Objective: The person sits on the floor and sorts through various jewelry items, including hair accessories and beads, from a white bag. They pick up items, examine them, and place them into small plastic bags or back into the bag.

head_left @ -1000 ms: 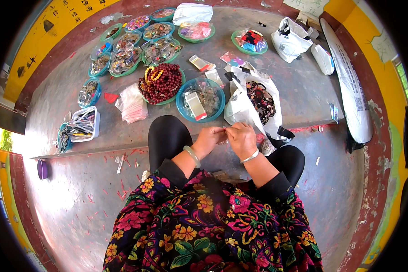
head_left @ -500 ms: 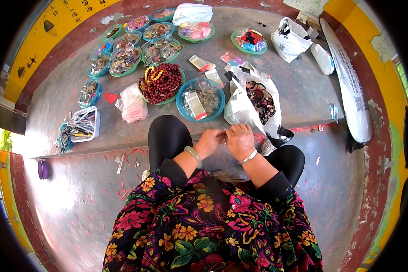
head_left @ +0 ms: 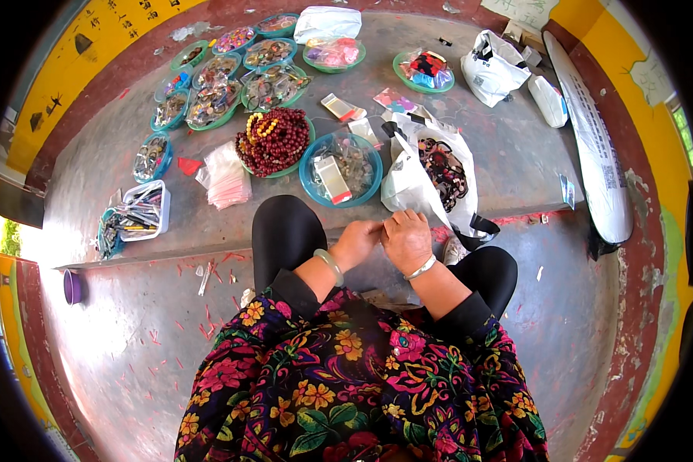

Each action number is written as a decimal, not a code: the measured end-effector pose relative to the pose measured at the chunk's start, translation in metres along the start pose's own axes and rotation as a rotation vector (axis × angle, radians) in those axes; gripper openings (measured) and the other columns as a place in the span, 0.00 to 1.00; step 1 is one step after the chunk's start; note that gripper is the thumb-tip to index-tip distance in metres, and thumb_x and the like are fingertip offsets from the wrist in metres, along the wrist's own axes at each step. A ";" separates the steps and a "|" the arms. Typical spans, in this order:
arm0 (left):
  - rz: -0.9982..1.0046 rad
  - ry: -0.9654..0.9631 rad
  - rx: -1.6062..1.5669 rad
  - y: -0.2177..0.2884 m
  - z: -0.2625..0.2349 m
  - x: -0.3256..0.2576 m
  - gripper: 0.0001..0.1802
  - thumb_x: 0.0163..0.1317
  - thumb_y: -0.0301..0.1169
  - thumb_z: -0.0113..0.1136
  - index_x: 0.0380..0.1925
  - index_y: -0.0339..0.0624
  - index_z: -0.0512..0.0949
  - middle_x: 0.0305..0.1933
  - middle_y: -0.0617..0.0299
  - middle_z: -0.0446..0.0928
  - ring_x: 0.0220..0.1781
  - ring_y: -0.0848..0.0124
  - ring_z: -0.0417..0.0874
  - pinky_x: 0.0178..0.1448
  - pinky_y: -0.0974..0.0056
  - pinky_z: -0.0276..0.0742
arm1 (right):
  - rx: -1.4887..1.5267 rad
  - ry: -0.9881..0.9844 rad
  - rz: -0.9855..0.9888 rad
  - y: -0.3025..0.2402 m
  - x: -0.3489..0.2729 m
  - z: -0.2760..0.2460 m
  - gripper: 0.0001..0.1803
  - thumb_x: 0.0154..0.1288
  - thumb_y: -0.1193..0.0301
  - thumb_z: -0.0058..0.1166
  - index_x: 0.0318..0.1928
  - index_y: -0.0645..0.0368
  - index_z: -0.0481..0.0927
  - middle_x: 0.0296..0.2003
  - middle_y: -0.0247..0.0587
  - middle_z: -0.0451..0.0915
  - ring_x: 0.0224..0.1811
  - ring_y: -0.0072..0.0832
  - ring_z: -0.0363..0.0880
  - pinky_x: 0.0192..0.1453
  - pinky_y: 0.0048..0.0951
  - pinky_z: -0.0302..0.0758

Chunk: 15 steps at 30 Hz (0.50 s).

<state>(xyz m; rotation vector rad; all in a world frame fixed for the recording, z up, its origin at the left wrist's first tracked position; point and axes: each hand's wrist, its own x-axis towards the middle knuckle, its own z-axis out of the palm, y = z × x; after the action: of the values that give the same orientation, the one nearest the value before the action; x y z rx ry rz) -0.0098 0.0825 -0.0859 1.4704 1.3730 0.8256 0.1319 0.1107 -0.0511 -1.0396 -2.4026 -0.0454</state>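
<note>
Pinching something tiny between both hands: left hand [head_left: 356,242] and right hand [head_left: 406,240] were pressed fingertip to fingertip over the lap, just off the near edge of the grey concrete surface [head_left: 508,154]. Item too small to identify. Risk: a slip would drop it between the knees onto the littered floor [head_left: 162,323], hard to find there. Closest things: white plastic bag of dark beads [head_left: 439,169] just beyond the right hand, blue round dish with clear packets [head_left: 340,168], bowl of dark red beads [head_left: 276,141]. Bag's slack handle could snag a reach.
</note>
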 end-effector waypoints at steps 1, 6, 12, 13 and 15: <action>0.006 0.001 0.001 0.004 -0.001 -0.001 0.10 0.59 0.25 0.51 0.38 0.33 0.77 0.28 0.62 0.79 0.27 0.79 0.75 0.32 0.71 0.72 | 0.014 -0.002 0.016 0.000 0.000 -0.001 0.04 0.43 0.71 0.54 0.19 0.56 0.73 0.23 0.37 0.70 0.30 0.36 0.72 0.34 0.38 0.66; 0.046 0.041 -0.094 -0.001 0.000 -0.002 0.11 0.59 0.26 0.52 0.40 0.34 0.77 0.30 0.61 0.80 0.28 0.79 0.76 0.31 0.71 0.72 | 0.225 0.040 0.155 0.005 0.000 0.004 0.03 0.44 0.73 0.54 0.20 0.57 0.74 0.24 0.38 0.72 0.31 0.39 0.73 0.35 0.39 0.68; 0.097 0.084 -0.119 -0.024 0.006 0.003 0.11 0.59 0.26 0.51 0.40 0.35 0.77 0.29 0.61 0.79 0.27 0.79 0.75 0.30 0.70 0.72 | 0.249 -0.030 0.166 0.003 0.001 -0.003 0.03 0.45 0.72 0.55 0.21 0.57 0.76 0.24 0.38 0.73 0.31 0.38 0.73 0.35 0.39 0.68; 0.105 0.067 -0.058 -0.017 0.005 0.002 0.10 0.60 0.26 0.51 0.40 0.36 0.77 0.28 0.61 0.79 0.26 0.79 0.75 0.29 0.70 0.71 | 0.206 -0.050 0.145 0.004 0.001 -0.003 0.03 0.45 0.71 0.55 0.21 0.57 0.75 0.24 0.38 0.73 0.32 0.38 0.73 0.36 0.39 0.67; 0.121 0.034 0.064 0.003 0.000 -0.003 0.10 0.60 0.27 0.51 0.39 0.36 0.77 0.26 0.61 0.78 0.24 0.78 0.74 0.28 0.69 0.71 | 0.138 -0.084 0.113 0.004 0.000 -0.003 0.04 0.46 0.71 0.54 0.21 0.56 0.75 0.25 0.38 0.73 0.32 0.37 0.73 0.36 0.39 0.67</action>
<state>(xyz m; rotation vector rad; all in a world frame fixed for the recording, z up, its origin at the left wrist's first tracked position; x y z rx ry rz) -0.0092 0.0799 -0.0824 1.6083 1.3571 0.8943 0.1365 0.1126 -0.0492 -1.1302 -2.3783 0.2052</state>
